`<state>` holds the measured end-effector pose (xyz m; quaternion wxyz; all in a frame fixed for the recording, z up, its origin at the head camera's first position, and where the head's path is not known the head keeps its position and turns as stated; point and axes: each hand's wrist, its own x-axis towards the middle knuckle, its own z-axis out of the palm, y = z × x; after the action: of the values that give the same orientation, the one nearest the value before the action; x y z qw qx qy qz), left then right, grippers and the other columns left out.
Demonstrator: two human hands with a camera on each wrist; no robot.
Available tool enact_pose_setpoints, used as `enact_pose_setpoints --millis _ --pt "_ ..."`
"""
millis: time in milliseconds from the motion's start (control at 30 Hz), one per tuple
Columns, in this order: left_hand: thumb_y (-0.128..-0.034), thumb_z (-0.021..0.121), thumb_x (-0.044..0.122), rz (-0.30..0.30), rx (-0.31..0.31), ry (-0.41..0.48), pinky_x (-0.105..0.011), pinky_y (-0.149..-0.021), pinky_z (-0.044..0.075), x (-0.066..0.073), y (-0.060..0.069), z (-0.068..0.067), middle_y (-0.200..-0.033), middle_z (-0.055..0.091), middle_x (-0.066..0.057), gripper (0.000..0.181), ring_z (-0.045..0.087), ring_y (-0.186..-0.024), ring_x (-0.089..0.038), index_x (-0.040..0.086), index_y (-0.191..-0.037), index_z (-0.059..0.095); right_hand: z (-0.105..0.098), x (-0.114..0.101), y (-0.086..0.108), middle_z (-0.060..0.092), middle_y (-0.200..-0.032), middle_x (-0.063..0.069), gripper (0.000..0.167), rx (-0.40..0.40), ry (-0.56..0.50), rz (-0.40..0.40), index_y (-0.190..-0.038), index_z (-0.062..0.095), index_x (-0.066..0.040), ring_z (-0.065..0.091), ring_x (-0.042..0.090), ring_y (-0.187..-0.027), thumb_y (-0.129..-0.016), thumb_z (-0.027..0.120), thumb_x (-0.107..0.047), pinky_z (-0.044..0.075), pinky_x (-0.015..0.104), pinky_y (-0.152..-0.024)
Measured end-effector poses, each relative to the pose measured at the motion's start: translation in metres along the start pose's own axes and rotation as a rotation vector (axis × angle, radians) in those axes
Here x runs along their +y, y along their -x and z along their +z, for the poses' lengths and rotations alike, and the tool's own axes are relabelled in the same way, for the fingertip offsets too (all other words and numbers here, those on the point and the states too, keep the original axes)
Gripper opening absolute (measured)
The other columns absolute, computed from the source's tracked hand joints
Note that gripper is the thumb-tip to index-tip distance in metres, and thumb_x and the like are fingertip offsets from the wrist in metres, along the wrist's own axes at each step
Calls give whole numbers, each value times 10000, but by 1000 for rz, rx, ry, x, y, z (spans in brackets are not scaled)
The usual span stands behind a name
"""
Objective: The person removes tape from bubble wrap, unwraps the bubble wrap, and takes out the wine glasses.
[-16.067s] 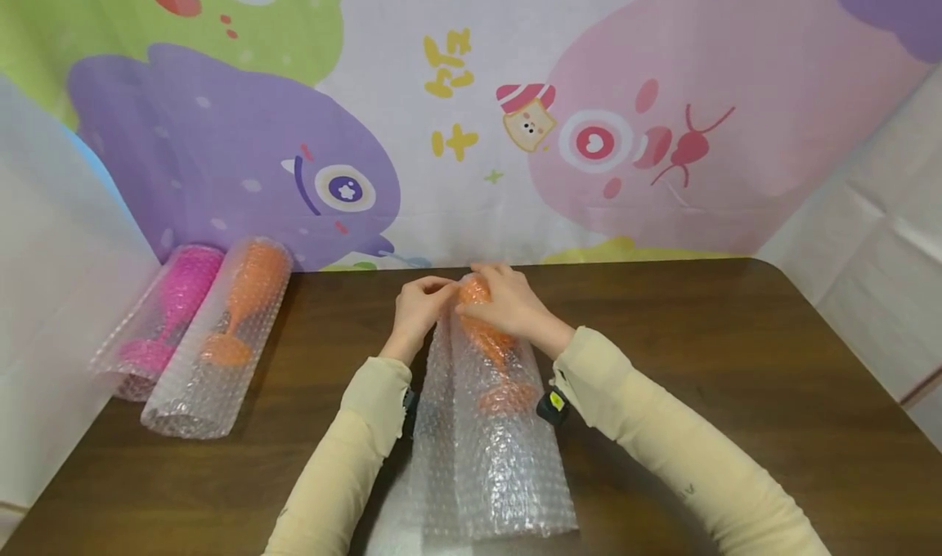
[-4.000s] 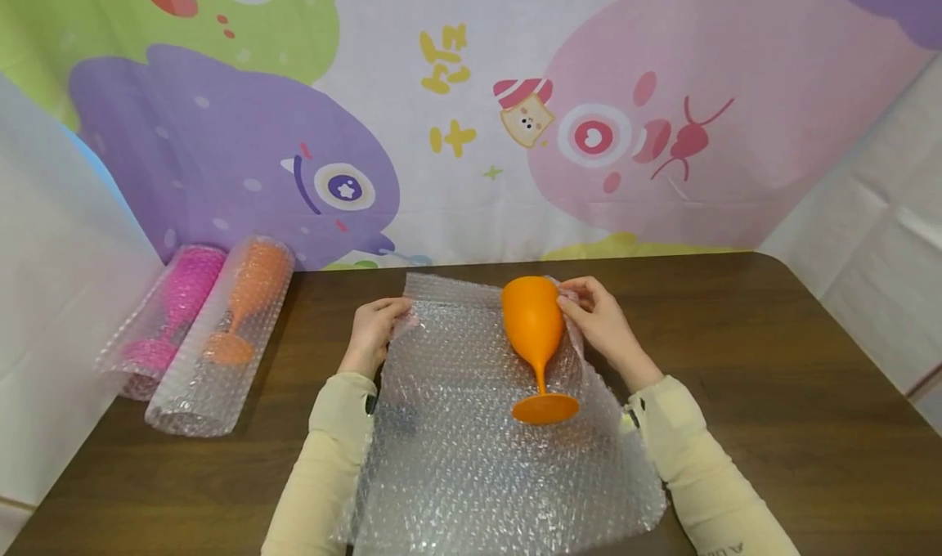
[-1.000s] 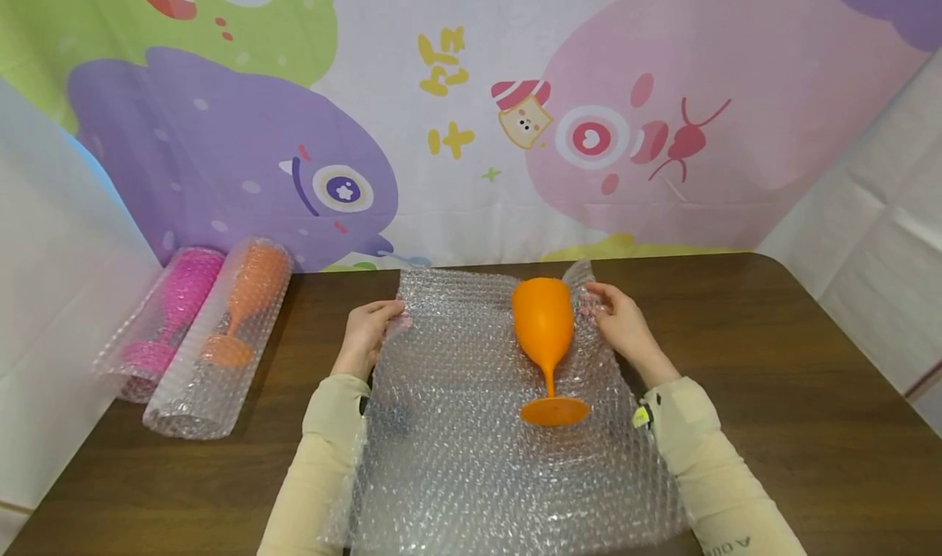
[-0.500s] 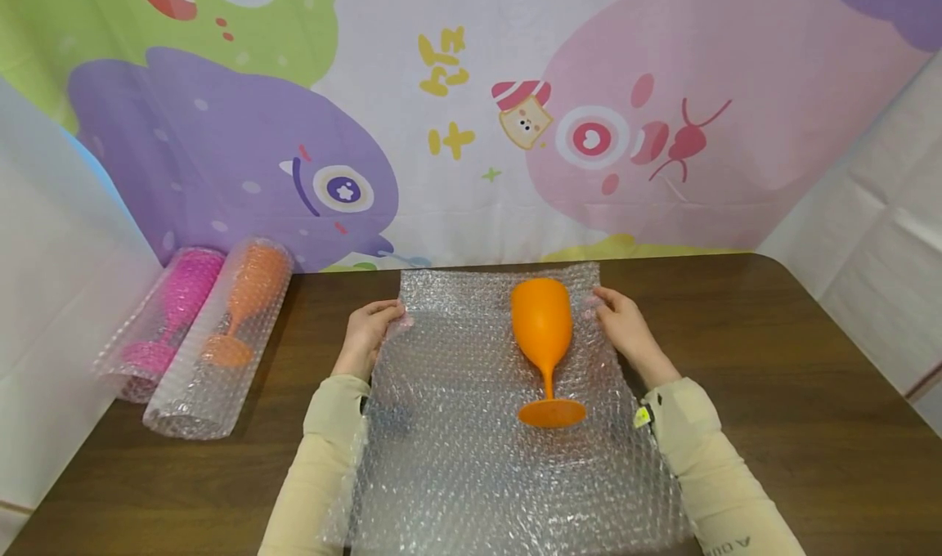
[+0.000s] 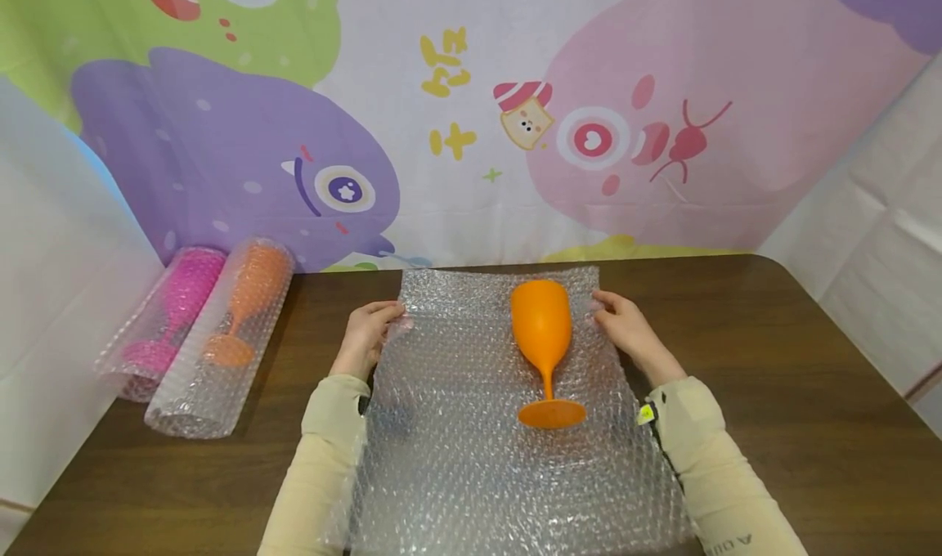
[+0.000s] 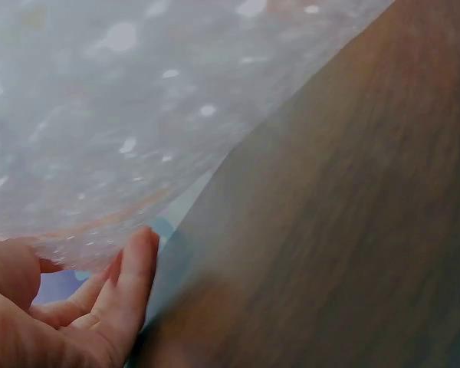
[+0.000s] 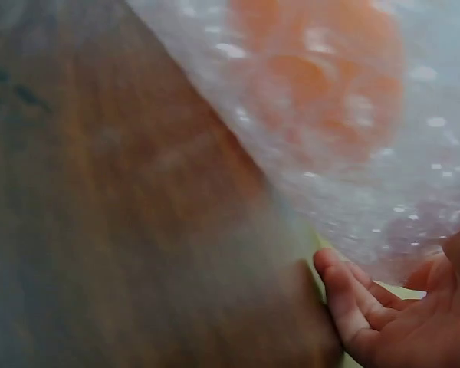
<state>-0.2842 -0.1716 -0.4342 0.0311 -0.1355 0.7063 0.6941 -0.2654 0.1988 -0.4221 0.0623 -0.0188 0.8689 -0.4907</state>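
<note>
A sheet of clear bubble wrap (image 5: 456, 458) lies spread in front of me in the head view. On its right half an orange goblet (image 5: 542, 327) lies with its bowl toward the wall and its foot toward me. My left hand (image 5: 364, 335) pinches the sheet's left edge near the far corner; thumb and fingers show at that edge in the left wrist view. Opposite, my right hand (image 5: 625, 327) pinches the right edge beside the goblet's bowl. The goblet shows as a blurred orange patch through the wrap (image 7: 330, 184) in the right wrist view. Neither hand touches the goblet.
At the table's far left lie two rolls of bubble wrap side by side, one around a pink goblet (image 5: 180, 294), the other around an orange goblet (image 5: 253, 286). A printed cloth (image 5: 471, 204) hangs behind the brown wooden table (image 5: 773, 392).
Sixteen seconds ago the goblet was rolled up in the wrap; by four seconds ago it lay uncovered. Since then my right hand has moved right, and the far right corner has flattened out.
</note>
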Motion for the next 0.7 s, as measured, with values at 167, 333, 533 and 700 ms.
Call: enact_pose_setpoints --millis 167,333,533,700 --pt "-873 595 203 6 -138 21 -223 -671 511 -2 -6 -9 -1003 591 -107 409 621 -758 -122 -50 -1186 527 -7 0 3 261 -1426 266 511 -56 -4 -14 -1402 232 53 397 404 -1213 -920 356 -63 340 512 -1001" --pt "-948 464 199 -47 -254 -58 -250 -803 507 11 8 -16 -1301 411 -261 501 627 -828 -97 -77 -1345 332 -11 -3 6 271 -1416 275 492 -64 6 -41 -1391 260 54 396 410 -1207 -927 369 -67 353 513 -987" --pt "-957 451 253 -74 -341 -160 -274 -805 515 16 18 -28 -1347 371 -277 546 631 -837 -117 -56 -1375 283 -15 -5 9 377 -1318 306 436 -29 42 -80 -1335 339 87 459 392 -1116 -935 406 -75 429 460 -897" --pt "-956 443 288 -79 -380 -223 -301 -809 517 16 21 -38 -1311 399 -286 579 621 -829 -133 -74 -1368 260 -22 -7 11 418 -1245 317 409 -24 51 -108 -1301 352 124 488 399 -1072 -937 401 -57 470 447 -856"
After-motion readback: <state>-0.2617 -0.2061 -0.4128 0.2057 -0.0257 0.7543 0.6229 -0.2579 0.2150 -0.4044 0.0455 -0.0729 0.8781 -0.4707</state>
